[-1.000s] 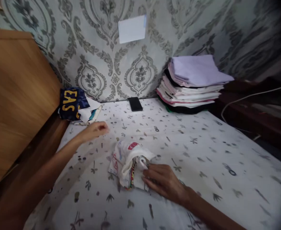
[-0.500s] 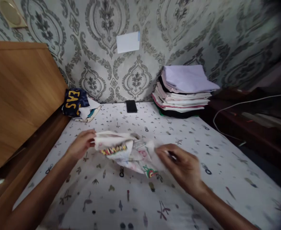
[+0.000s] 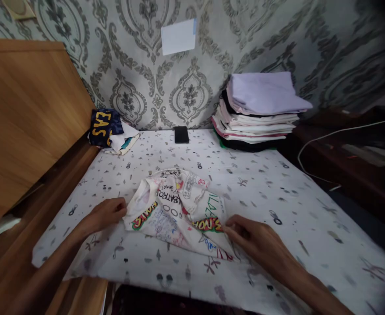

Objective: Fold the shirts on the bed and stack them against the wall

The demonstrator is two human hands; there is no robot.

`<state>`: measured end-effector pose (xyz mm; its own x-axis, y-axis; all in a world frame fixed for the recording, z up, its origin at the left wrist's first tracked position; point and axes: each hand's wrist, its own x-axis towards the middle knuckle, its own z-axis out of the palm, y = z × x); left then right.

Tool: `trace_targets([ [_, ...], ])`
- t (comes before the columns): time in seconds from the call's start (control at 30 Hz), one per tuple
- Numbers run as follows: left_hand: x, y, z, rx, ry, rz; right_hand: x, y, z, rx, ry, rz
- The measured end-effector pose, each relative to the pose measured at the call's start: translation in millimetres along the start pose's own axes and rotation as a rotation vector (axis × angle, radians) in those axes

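A white T-shirt [image 3: 175, 210] covered in coloured lettering and scribbles lies on the patterned sheet in front of me, its neck opening toward the left. My left hand [image 3: 108, 212] pinches its left edge near the collar, fingers closed. At the opposite end, my right hand [image 3: 249, 232] grips the lower right edge between thumb and fingers. The cloth between my hands is partly creased, with some folds across its middle.
A tall stack of folded clothes [image 3: 258, 113] stands at the back right. A smaller pile with a navy garment [image 3: 105, 129] sits back left beside a wooden panel [image 3: 31, 109]. A black phone-like object [image 3: 181, 134] lies near the wall. A white cable [image 3: 337, 131] hangs at right.
The T-shirt, bunched and held up before, now lies spread lower on the sheet with its print showing. Both hands have come down closer to me, and the view has tilted downward.
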<state>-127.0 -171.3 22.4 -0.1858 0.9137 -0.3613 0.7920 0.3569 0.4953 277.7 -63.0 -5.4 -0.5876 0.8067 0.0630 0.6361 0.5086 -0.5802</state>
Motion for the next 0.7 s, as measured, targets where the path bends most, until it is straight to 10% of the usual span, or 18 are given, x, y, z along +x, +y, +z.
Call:
trace_targets([
  [0.23, 65, 22, -6.9, 0.078, 0.307, 0.168, 83, -25, 14, -0.301, 0.066, 0.146],
  [0.43, 134, 58, -1.5, 0.141, 0.259, 0.141, 147, -22, 10, -0.349, -0.085, 0.315],
  [0.7, 131, 50, -0.1, 0.035, 0.249, 0.291, 183, -13, -12, -0.239, 0.037, 0.231],
])
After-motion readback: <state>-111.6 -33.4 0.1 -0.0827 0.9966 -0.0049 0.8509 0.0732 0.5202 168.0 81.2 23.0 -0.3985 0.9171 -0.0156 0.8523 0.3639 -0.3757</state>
